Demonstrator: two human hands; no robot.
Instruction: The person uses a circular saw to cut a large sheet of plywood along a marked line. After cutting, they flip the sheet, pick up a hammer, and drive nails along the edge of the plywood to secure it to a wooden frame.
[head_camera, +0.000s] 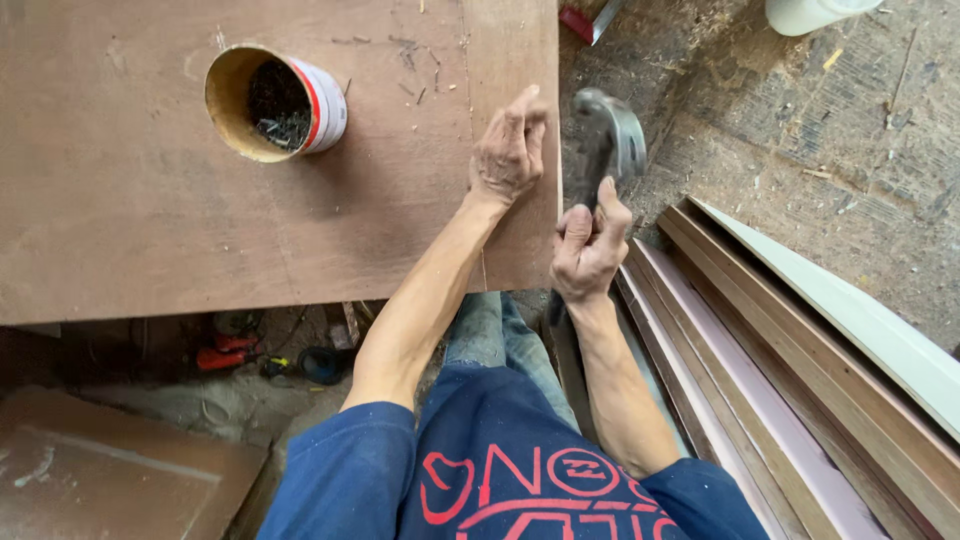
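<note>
The right hand is closed in a fist around the handle of a hammer, thumb laid up along the shaft; the metal head is raised above the hand, blurred, and hangs just off the right edge of the plywood board. The left hand rests on that board close to its right edge, palm down, fingers loosely curled and drawn together with the tips pointing away from the body, near the edge. Whether it pinches something small between the fingertips cannot be told. The two hands are near each other, the left a little farther from the body than the right.

Farther left on the board a round tin can lies tipped on its side with its open mouth facing the camera; it has a white wall with a red band, and a heap of dark nails sits inside it. A few loose nails lie scattered on the board between the can and the left hand.

To the right of the hands, long wooden strips lie side by side on the dusty floor, some brown, some pale. A white container stands at the upper edge of the view.
</note>
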